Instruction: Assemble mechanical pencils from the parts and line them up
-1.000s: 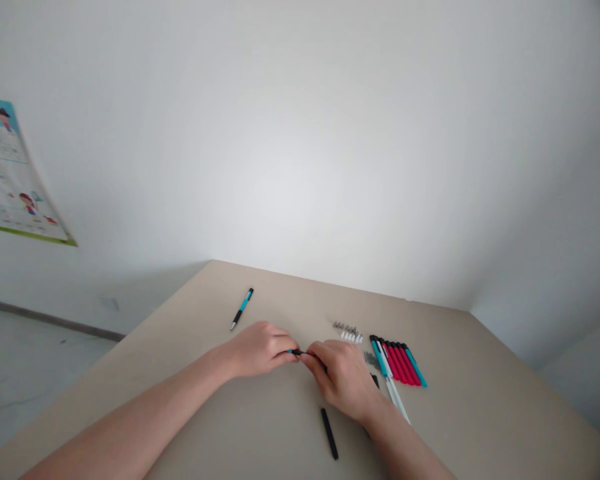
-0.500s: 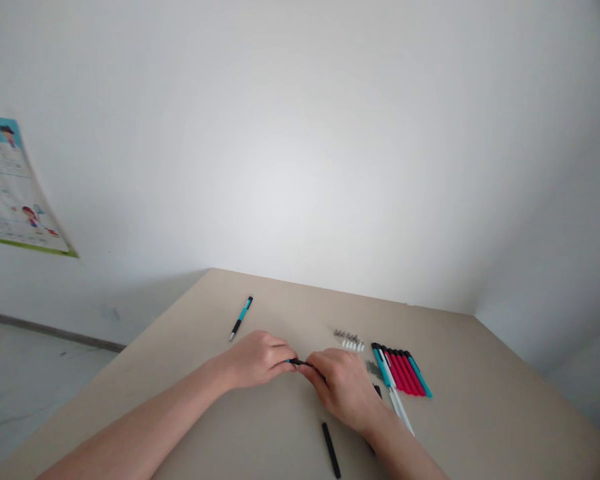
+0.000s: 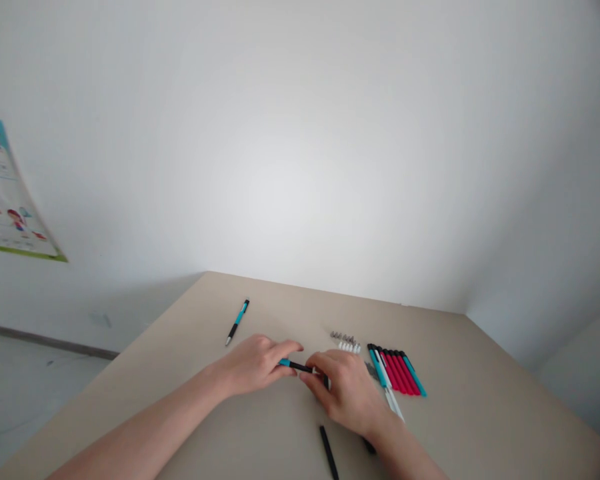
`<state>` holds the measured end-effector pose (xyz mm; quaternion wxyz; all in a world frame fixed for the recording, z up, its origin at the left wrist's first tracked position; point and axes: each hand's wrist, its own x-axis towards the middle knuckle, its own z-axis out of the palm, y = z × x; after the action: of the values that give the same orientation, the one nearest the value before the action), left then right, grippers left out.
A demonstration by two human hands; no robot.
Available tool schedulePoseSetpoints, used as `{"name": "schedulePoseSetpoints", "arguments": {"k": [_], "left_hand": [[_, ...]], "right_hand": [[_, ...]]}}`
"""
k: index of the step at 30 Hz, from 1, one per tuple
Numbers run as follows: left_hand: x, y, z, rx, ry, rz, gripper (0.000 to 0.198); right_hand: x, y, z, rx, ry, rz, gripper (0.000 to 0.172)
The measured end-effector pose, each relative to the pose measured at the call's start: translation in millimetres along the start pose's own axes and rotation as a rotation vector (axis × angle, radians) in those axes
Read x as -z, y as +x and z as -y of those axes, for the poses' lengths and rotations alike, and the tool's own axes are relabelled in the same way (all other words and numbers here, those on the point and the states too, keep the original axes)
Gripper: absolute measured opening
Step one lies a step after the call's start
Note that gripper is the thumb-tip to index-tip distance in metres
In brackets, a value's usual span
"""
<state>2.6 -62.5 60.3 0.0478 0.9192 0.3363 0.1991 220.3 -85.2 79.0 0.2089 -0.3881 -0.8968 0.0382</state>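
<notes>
Both my hands meet over the middle of the beige table on one teal and black pen. My left hand pinches its teal end with fingers closed. Closed round the black end is my right hand, which hides that part of the pen. A loose black pen part lies on the table just in front of my right wrist.
A finished teal pen lies alone at the far left of the table. To the right sit a row of red and teal pen barrels, white refills, and small silver and white parts. A poster hangs on the left wall.
My hands have drawn slightly apart, so more of the pen's teal section shows between them. My left index finger has stretched out along the pen.
</notes>
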Motion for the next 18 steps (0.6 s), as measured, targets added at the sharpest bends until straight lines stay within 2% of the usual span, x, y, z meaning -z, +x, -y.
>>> {"name": "schedulePoseSetpoints", "arguments": {"k": [6, 13, 18], "left_hand": [[0.0, 0.0, 0.4, 0.002, 0.005, -0.017, 0.028], [2.5, -0.6, -0.5, 0.007, 0.018, 0.002, 0.029], [5.5, -0.2, -2.5, -0.006, 0.033, 0.006, 0.027]], "right_hand": [[-8.2, -2.7, -4.5, 0.024, -0.089, -0.005, 0.038], [-9.3, -1.0, 1.7, -0.006, -0.003, -0.011, 0.023], [-11.2, -1.6, 2.9, 0.017, -0.034, -0.043, 0.034]]}}
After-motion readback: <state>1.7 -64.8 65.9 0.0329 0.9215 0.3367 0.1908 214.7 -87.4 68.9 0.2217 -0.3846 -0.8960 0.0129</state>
